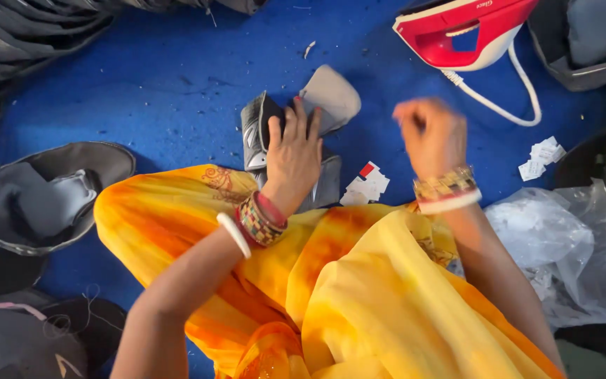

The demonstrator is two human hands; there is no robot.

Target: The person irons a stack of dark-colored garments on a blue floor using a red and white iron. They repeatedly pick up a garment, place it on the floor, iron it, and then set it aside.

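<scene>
Blue work surface (163, 98) carries a red-and-white iron (468, 31) at top right. Grey shoe upper (317, 105) lies at centre. Left hand (294, 156) presses flat on it, fingers spread. Right hand (431, 135), blurred, hangs above paper tags (366, 186); grip cannot be determined.

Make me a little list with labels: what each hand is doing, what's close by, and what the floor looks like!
Left hand: pressing flat on a grey shoe piece
Right hand: lifted, blurry, fingers curled; cannot tell if it holds anything
Close by: red and white iron, small paper tags, crumpled clear plastic bag
Left side: stacked grey shoe pieces
Floor: blue mat
Lap: yellow-orange cloth
</scene>
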